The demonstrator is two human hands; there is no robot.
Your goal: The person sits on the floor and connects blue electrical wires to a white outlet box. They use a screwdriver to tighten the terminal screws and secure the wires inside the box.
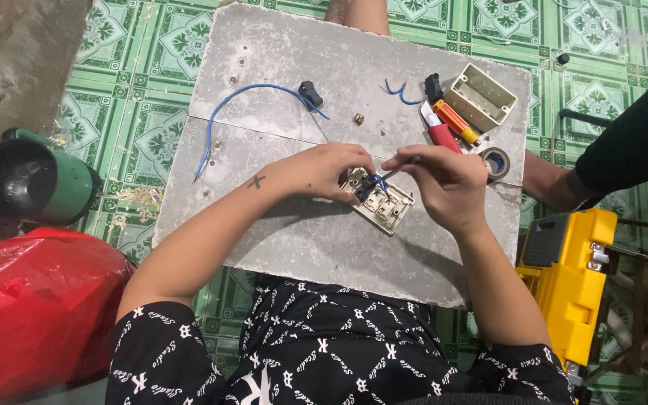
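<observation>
On the board across your lap, near its middle: the switch plate, with your left hand on its left end and your right hand just to its right; behind your left hand, a long wire running to a small rocker switch; behind your right hand, a short wire, a box, two screwdrivers and a tape roll; left of the board on the floor, a bucket, a bag before it; right of the board, a tool case; another person's arm behind the case.
</observation>
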